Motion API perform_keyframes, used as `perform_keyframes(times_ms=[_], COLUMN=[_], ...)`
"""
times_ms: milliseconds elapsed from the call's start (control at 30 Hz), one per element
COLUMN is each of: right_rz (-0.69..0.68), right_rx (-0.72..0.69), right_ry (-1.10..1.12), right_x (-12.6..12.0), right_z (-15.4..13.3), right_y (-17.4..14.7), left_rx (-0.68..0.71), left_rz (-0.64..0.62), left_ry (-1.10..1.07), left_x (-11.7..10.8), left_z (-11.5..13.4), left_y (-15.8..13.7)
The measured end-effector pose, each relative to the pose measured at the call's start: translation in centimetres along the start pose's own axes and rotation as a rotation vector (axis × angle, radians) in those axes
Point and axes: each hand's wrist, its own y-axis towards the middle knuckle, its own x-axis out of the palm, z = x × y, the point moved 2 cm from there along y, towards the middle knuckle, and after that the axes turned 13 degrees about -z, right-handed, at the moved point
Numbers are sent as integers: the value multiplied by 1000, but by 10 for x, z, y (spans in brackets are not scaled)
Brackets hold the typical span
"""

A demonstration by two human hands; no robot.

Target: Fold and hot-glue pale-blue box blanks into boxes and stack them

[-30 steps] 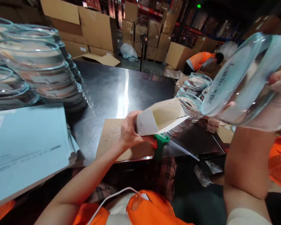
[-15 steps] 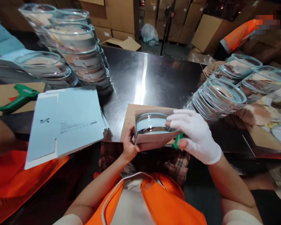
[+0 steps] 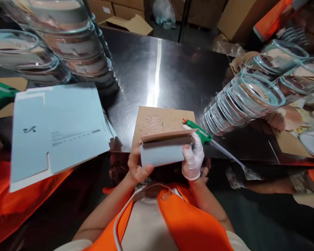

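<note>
The fingers of the left hand [image 3: 136, 166] and gloved right hand [image 3: 193, 158] grip a box [image 3: 162, 153] by its ends over the near edge of the desk [image 3: 183, 76]; its inside is hidden; glass dishes [image 3: 231, 106] stand stacked at left and right, a pale printed piece [image 3: 258, 92] inside one.

Single head-worn camera, set above the wearer's orange vest [image 3: 191, 219], facing forward and steeply down, wide field, vest close at bottom center, pale box [image 3: 163, 153] near, below frame center, counter [image 3: 134, 69] receding through mid-frame, open cardboard carton [image 3: 136, 26] farther off, upper frame.
</note>
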Motion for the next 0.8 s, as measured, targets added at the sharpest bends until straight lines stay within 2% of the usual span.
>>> perform_keyframes(times_ms=[67, 100, 167, 233, 300, 400, 467, 500, 667, 733, 800], right_rz=[82, 85, 38, -12, 16, 27, -48, -62, 77, 118, 260], right_rx=[-24, -36, -26, 39, 199, 601, 795, 835, 776, 720, 582], right_ry=[74, 104, 127, 36, -232, -688, -763, -725, -433, -384, -314], right_x=[8, 8, -2, -27, -60, -101, -110, -111, -107, -104, -101], right_z=[-9, -12, -13, -6, 5, 27, 42, 48, 66, 62, 50], right_y=[0, -1, -2, -4, -7, -5, 1, 4, 8, 1, -9], left_rx=[93, 135, 208, 245, 259, 269, 273, 273, 270, 164, -7], left_rz=[114, 127, 50, -33, -64, -134, -164, -158, 21, 73, 72], left_ry=[-37, -22, 56, 116, 128, 153, 161, 155, 165, 193, 170], left_x=[1, -1, -8, -19, -29, -32, -27, -24, -20, -23, -22], left_z=[4, 6, 9, 11, 10, 6, 3, 2, 10, 15, 17], left_y=[-1, 0, 6, 13, 19, 24, 26, 28, 26, 16, 2])
